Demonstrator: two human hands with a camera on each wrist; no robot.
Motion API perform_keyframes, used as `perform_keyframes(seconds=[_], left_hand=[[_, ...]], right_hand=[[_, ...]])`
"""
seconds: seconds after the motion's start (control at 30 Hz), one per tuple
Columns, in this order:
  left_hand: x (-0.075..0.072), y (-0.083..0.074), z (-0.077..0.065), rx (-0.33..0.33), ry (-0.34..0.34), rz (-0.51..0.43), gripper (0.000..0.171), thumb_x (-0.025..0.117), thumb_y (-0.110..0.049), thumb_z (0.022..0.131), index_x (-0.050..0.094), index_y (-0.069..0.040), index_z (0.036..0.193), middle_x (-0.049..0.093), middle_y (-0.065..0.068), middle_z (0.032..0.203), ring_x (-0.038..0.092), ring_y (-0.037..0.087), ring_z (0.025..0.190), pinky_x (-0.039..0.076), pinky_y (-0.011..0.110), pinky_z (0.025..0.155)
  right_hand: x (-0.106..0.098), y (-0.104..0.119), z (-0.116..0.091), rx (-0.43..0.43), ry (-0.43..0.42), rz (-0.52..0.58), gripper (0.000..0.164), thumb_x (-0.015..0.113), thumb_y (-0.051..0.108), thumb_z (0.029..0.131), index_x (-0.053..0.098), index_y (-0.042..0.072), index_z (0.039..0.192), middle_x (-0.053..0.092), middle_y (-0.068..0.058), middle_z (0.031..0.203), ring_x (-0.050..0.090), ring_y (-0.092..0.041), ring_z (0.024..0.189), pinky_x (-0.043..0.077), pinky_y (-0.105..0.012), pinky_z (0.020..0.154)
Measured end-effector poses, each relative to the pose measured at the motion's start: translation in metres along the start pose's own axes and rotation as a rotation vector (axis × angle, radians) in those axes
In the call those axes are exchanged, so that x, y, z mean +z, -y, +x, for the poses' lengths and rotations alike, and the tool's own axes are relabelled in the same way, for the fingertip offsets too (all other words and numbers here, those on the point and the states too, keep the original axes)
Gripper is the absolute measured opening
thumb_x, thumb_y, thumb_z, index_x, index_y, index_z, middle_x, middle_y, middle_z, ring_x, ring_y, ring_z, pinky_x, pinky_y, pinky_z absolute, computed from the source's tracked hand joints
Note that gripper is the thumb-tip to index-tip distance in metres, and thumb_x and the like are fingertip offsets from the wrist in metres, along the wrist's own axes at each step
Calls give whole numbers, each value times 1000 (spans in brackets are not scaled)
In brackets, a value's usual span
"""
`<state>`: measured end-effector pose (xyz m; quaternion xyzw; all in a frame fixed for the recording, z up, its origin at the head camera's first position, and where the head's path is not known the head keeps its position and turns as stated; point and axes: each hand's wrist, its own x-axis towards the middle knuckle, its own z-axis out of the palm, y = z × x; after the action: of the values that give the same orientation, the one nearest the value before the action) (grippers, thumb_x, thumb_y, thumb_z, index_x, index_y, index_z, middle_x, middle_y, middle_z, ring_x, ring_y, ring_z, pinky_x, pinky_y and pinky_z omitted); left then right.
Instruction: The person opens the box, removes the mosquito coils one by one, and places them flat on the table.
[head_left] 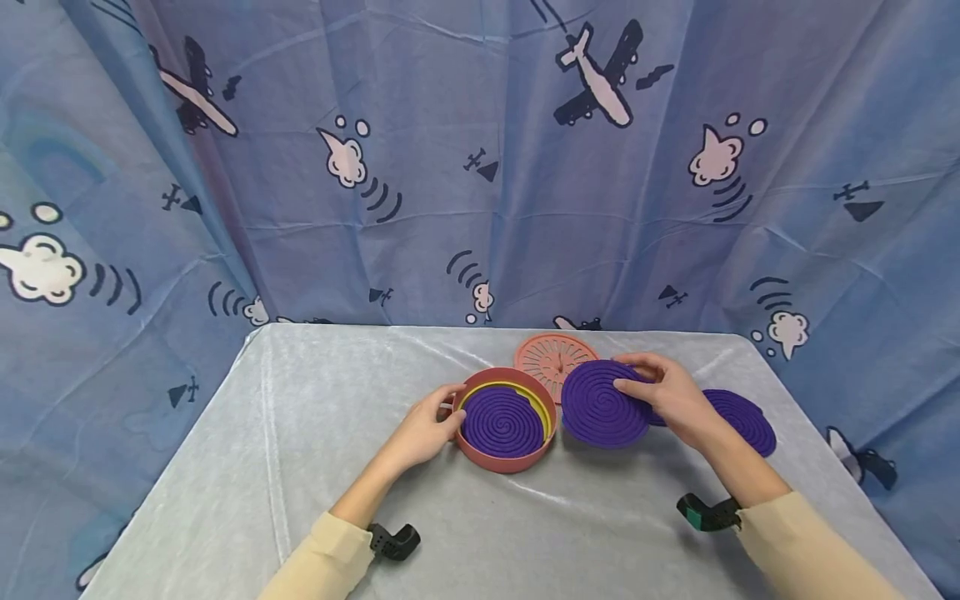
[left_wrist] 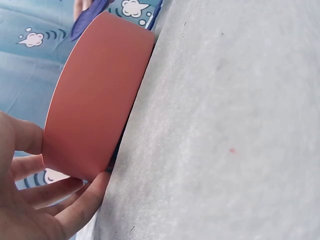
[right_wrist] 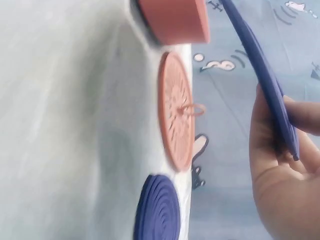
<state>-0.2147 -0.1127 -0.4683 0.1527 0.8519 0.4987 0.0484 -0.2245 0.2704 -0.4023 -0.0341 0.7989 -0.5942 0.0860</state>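
Observation:
A round terracotta-coloured mosquito coil box stands on the table with a purple mosquito coil lying inside it. Along its inner wall shows a yellow band. My left hand holds the box at its left side, thumb near the rim and fingers along the outer wall. Between thumb and fingers, my right hand pinches a second purple coil by its right edge. In the right wrist view this held coil is tilted and raised off the table.
Behind the box lies a slotted orange lid with a small upright loop. More purple coil lies to the right on the table, one piece partly behind my right forearm. A patterned blue curtain hangs behind and beside the table.

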Motion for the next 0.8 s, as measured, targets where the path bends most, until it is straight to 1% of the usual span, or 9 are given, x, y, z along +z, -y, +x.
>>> perform_keyframes(seconds=[0.2, 0.27, 0.37, 0.47, 0.53, 0.6, 0.67, 0.73, 0.8], left_hand=[[0, 1, 0, -7, -11, 6, 45, 58, -17, 103, 52, -12, 147, 58, 18, 134, 65, 26, 113, 57, 35, 82], [0, 2, 0, -8, -15, 8, 45, 59, -18, 103, 53, -12, 147, 58, 17, 134, 65, 26, 113, 57, 35, 83], [1, 3, 0, -2, -13, 13, 45, 59, -18, 103, 53, -12, 147, 58, 17, 134, 65, 26, 113, 58, 35, 83], [2, 4, 1, 8, -9, 11, 45, 59, -17, 103, 53, -11, 147, 58, 18, 135, 65, 27, 113, 58, 34, 82], [2, 4, 1, 7, -6, 8, 45, 59, -17, 103, 53, -12, 147, 57, 18, 136, 65, 27, 114, 58, 34, 81], [2, 4, 1, 3, -4, 5, 45, 59, -17, 103, 53, -12, 147, 57, 18, 136, 65, 27, 114, 58, 33, 81], [2, 4, 0, -3, -2, 4, 45, 59, -17, 103, 52, -12, 147, 57, 17, 137, 65, 26, 114, 58, 32, 80], [2, 3, 0, -10, 1, 3, 46, 59, -18, 103, 52, -13, 148, 57, 16, 137, 64, 25, 114, 58, 31, 80], [2, 3, 0, -8, 4, 2, 46, 59, -18, 103, 51, -13, 148, 57, 16, 136, 64, 25, 114, 58, 31, 80]], right_hand=[[-13, -12, -7, 12, -19, -2, 61, 72, 18, 97, 45, -4, 147, 68, -6, 120, 69, -10, 94, 59, -30, 77], [-17, -17, -9, 17, -34, -22, 61, 72, 19, 97, 45, -4, 147, 67, -5, 121, 68, -9, 94, 59, -29, 77], [-22, -23, -12, 21, -57, -75, 60, 71, 21, 97, 46, -4, 147, 64, -13, 128, 65, -5, 96, 56, -25, 78], [-28, -30, -17, 25, -78, -147, 61, 71, 26, 97, 49, -2, 146, 57, -23, 138, 60, 0, 100, 53, -20, 81], [-31, -34, -20, 32, -84, -183, 62, 71, 29, 98, 49, -1, 147, 53, -25, 142, 58, 1, 104, 51, -17, 82], [-35, -37, -23, 41, -84, -194, 63, 71, 31, 97, 49, 0, 147, 50, -26, 146, 56, -4, 112, 50, -16, 83], [-39, -41, -25, 48, -81, -184, 64, 71, 32, 97, 48, -1, 147, 47, -27, 148, 54, -18, 124, 49, -14, 84], [-43, -43, -28, 51, -78, -178, 66, 72, 32, 96, 48, -2, 147, 42, -28, 152, 43, -33, 137, 46, -11, 84], [-48, -46, -30, 55, -77, -181, 67, 73, 33, 96, 48, -3, 147, 35, -29, 156, 30, -45, 144, 43, -8, 83]])
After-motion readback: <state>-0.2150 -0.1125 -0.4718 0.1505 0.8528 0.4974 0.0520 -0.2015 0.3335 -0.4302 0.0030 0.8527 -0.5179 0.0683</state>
